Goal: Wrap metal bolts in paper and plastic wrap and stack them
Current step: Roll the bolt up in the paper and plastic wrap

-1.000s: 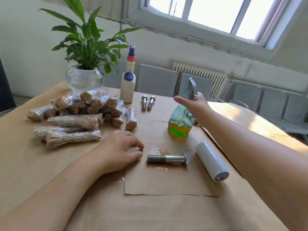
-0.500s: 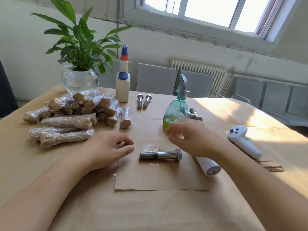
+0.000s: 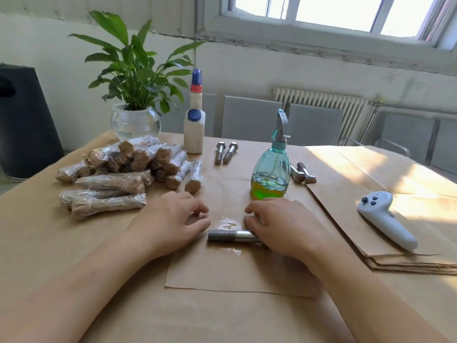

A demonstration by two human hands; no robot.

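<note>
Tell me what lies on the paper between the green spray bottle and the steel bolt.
In the head view, a wet patch on the brown paper sheet lies between spray bottle and bolt.

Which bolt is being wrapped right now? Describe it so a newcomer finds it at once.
Start at the teal spray bottle in the table's middle and come toward the camera to the loose paper sheet. The bolt lies there between the hands, the right hand covering its head end. Unlike the bare bolts farther back, it sits beside wet patches.

wall [image 3: 247, 68] pale | window [image 3: 346, 11] bright | radiator [image 3: 319, 105] white | chairs [image 3: 249, 117] grey
</note>
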